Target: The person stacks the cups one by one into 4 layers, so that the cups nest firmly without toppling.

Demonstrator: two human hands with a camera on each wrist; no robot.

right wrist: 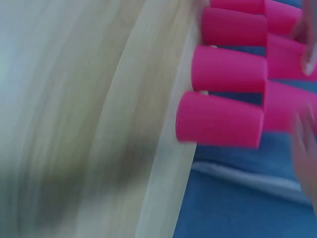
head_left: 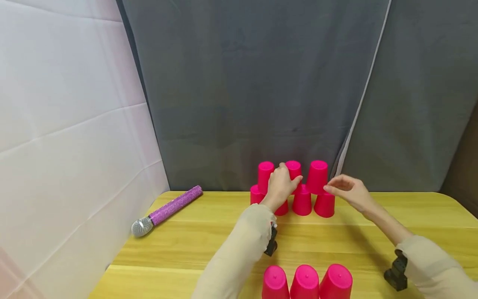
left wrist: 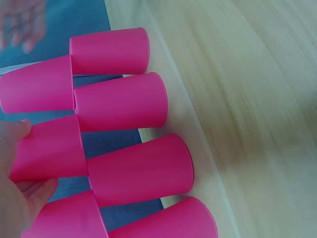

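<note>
Pink cups stand upside down in two tiers at the far edge of the wooden table (head_left: 209, 241). The top tier has three: left cup (head_left: 265, 174), middle cup (head_left: 293, 168) and right cup (head_left: 318, 176). My left hand (head_left: 293, 180) grips the middle cup; in the left wrist view its thumb (left wrist: 17, 130) and fingers (left wrist: 37, 188) curl round that cup (left wrist: 49, 151). My right hand (head_left: 330, 189) hovers with relaxed fingers by the right cup's lower rim, and whether they touch it is unclear. The right wrist view is blurred, showing that hand (right wrist: 304, 144) beside the cups.
Three more upturned pink cups (head_left: 306, 282) stand in a row at the table's near edge. A glittery purple microphone (head_left: 169, 207) lies at the left. A grey curtain (head_left: 242, 104) hangs right behind the stack, and a white sheet (head_left: 67, 145) covers the left side.
</note>
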